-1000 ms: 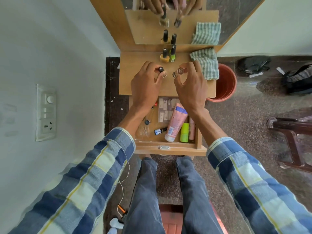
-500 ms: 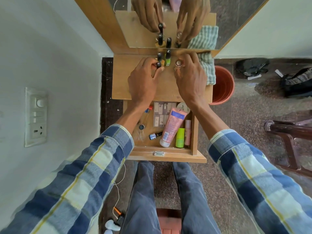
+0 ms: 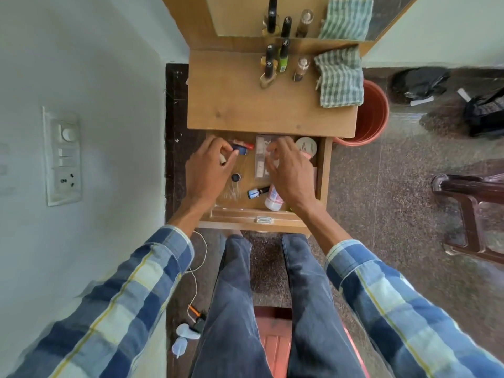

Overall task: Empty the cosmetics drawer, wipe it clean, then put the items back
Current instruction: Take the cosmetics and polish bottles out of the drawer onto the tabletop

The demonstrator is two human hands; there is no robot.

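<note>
From the head view, our left hand [image 3: 208, 166] pinches a small blue bottle [image 3: 241, 151] at the far left of the drawer [image 3: 324, 170]; it looks light and slick. Our right hand [image 3: 289, 170] hovers with fingers loose over the pink tube [image 3: 272, 199], soft, best gripped mid-body.

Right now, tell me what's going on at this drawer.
A person is emptying the open drawer under the wooden tabletop. The left hand pinches a small blue item at the drawer's back; the right hand reaches over the tubes and the strip packs. Four small bottles and a checked cloth already sit on top.
</note>
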